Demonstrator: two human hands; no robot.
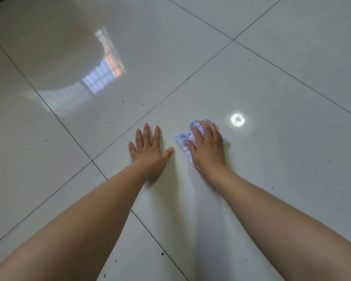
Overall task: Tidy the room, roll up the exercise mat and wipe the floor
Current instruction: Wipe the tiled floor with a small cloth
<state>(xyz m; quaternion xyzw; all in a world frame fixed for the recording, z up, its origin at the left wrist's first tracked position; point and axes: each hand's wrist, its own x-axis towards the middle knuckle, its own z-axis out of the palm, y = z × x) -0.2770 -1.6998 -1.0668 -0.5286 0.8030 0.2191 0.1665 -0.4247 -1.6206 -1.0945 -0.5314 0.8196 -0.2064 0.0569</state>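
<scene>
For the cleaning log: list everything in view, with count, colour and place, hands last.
floor tiles: several, glossy off-white with dark grout lines, filling the view
cloth: one, white with pale blue, crumpled on the floor under the right hand
dark specks: many, black, scattered over the tiles
window reflection: one, bluish-white, upper left on the floor
round glare: one, bright white ring, just right of the cloth
left hand: one, flat on the floor, fingers spread, left of the cloth
right hand: one, fingers curved over the cloth, holding it to the floor
</scene>
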